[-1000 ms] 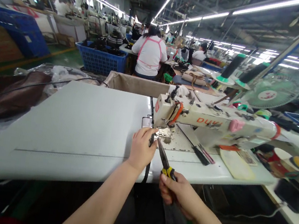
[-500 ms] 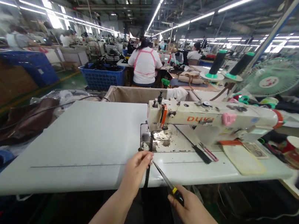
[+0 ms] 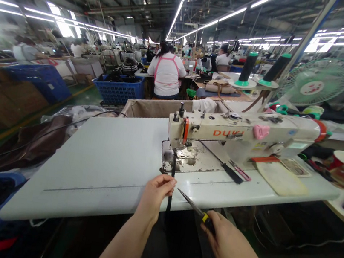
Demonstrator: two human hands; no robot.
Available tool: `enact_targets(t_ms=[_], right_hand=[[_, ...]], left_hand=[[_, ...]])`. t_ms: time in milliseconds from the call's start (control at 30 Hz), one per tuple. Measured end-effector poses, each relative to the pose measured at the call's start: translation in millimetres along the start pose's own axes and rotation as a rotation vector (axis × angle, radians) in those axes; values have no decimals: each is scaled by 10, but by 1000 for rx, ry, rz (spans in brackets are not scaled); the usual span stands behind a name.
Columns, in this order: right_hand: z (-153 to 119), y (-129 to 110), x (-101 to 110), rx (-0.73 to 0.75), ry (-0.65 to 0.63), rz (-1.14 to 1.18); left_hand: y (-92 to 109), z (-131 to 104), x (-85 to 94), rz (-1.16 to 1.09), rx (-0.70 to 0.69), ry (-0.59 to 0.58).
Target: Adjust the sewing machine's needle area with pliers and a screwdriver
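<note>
A narrow black strap [image 3: 169, 202] runs from under the presser foot of the sewing machine [image 3: 217, 131] and down over the table's front edge. At that strap, my left hand [image 3: 156, 193] is closed in a pinch, its fingertips covering part of it. Any loose thread between them is too small to make out. My right hand [image 3: 223, 236] is wrapped round the black-and-yellow handle of what look like slim scissors [image 3: 191, 203], blades together. Their tip points up and left, a little to the right of my left fingertips and apart from them.
A black-handled screwdriver [image 3: 232, 173] and pink-handled snips [image 3: 240, 171] lie on the machine bed. To their right is a pale cloth pad [image 3: 282, 179]. Thread cones [image 3: 248, 69] and a fan [image 3: 316, 86] stand behind. A co-worker [image 3: 166, 74] sits ahead.
The scissors' tip has drawn back slightly to the right, away from my left fingertips. My right hand has moved right with it. My left hand keeps its pinch near the strap.
</note>
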State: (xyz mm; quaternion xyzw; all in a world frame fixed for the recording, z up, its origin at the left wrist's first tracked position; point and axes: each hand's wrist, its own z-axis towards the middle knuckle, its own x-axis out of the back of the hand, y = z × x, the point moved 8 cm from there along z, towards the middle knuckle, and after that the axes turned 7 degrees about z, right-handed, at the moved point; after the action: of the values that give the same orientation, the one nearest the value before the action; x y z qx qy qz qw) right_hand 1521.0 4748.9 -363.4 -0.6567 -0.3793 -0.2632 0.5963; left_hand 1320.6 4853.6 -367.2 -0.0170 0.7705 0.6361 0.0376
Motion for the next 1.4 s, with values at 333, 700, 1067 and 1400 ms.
enact_targets(t_ms=[333, 700, 1067, 1400], right_hand=[[284, 280, 531, -179, 261, -218], [828, 232, 614, 12, 535, -272], [859, 342, 551, 72, 615, -143], [695, 8, 538, 266, 485, 434]], left_hand=[[7, -115, -75, 16, 44, -82], [18, -261, -224, 6, 70, -172], [-22, -267, -301, 20, 57, -207], [21, -271, -317, 171, -25, -234]])
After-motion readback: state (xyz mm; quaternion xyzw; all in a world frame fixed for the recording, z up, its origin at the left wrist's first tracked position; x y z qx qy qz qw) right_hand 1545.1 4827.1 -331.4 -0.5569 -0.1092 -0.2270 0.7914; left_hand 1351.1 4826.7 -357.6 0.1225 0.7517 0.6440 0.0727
